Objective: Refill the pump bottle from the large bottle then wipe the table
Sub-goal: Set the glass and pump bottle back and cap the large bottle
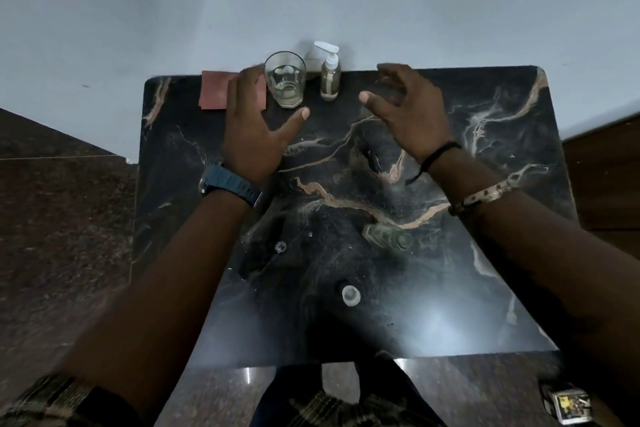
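A small clear pump bottle (330, 80) with a white pump head stands at the table's far edge against the wall. Just left of it stands a clear drinking glass (285, 85) with some liquid in the bottom. A pink folded cloth (213, 92) lies at the far left; my left hand (256, 125) hovers over its right part, fingers spread, thumb pointing toward the glass base, holding nothing. My right hand (408, 107) is to the right of the pump bottle, fingers curled and apart, empty. No large bottle is visible.
The black marble table (502, 166) with tan veins stands against a pale wall. A small round whitish thing (350, 295) and a faint glassy shape (388, 236) show on its glossy top; they may be reflections. A small box (568, 406) lies on the floor at bottom right.
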